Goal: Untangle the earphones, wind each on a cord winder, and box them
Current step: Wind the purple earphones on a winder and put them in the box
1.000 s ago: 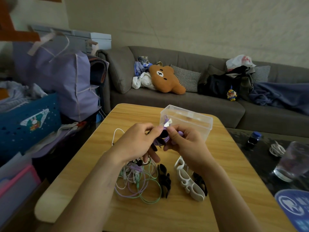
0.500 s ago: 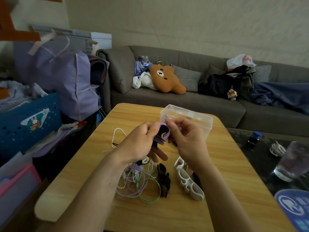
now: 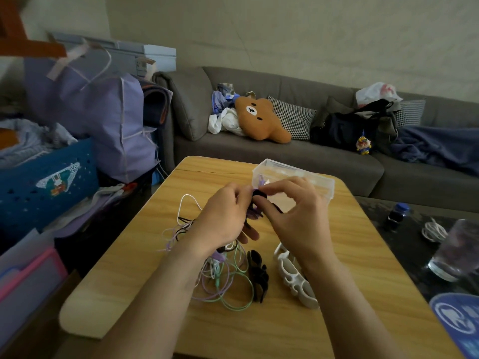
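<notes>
My left hand (image 3: 225, 218) grips a black cord winder (image 3: 256, 203) wound with a purple earphone cord, held above the wooden table (image 3: 363, 255). My right hand (image 3: 293, 216) pinches the top of the same winder with thumb and forefinger. Below my hands lies a tangle of earphones (image 3: 223, 275) in green, purple, white and black. A spare black winder (image 3: 259, 274) and a white winder (image 3: 294, 277) lie next to the tangle. A clear plastic box (image 3: 318, 181) stands open behind my hands.
A dark side table at the right holds a glass (image 3: 456, 251), a coiled white cable (image 3: 434, 230) and a small blue-capped bottle (image 3: 396, 216). A grey sofa (image 3: 337, 164) with a bear cushion stands behind. Bags and a blue basket (image 3: 44, 187) crowd the left.
My right hand has moved from the purple cord's loose end to the winder's top, its fingers now spread. The winder sits slightly lower. My left hand has kept its hold.
</notes>
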